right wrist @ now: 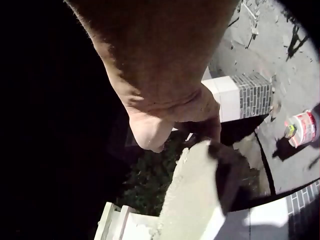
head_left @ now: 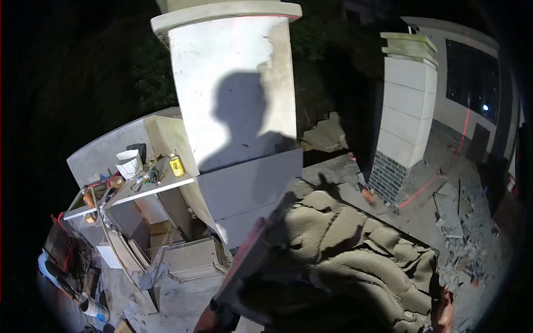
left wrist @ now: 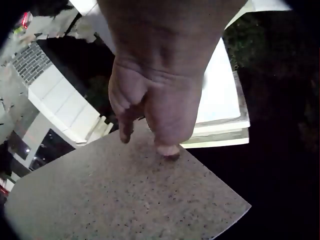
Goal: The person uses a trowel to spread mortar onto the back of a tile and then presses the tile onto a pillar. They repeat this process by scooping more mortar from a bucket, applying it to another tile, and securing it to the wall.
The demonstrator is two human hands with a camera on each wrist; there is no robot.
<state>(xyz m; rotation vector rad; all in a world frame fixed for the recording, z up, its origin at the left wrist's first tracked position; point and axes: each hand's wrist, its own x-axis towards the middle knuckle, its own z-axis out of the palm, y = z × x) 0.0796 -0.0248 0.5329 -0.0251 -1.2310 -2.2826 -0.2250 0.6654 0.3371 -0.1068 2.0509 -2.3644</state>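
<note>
A speckled tile [left wrist: 125,195] is held tilted between both hands, its back covered by a thick, lumpy layer of grey mortar [head_left: 361,244]. Along the tile's left edge the left hand [left wrist: 157,105] grips, its fingers partly hidden behind the tile in the head view. The right hand [head_left: 446,311] holds the opposite edge, at the lower right of the head view; in the right wrist view its fingers reach round the mortar-coated slab edge. Straight ahead stands a white pillar [head_left: 233,61] with large grey tiles [head_left: 250,188] on its lower part.
Left of the pillar, a counter [head_left: 136,194] bears a yellow bottle [head_left: 176,165], a white bag [head_left: 130,163] and small tools. Stacked tiles [head_left: 191,260] stand on the floor below. A second pillar [head_left: 405,105] and rubble [head_left: 455,238] are to the right. A bucket [right wrist: 304,129] shows in the right wrist view.
</note>
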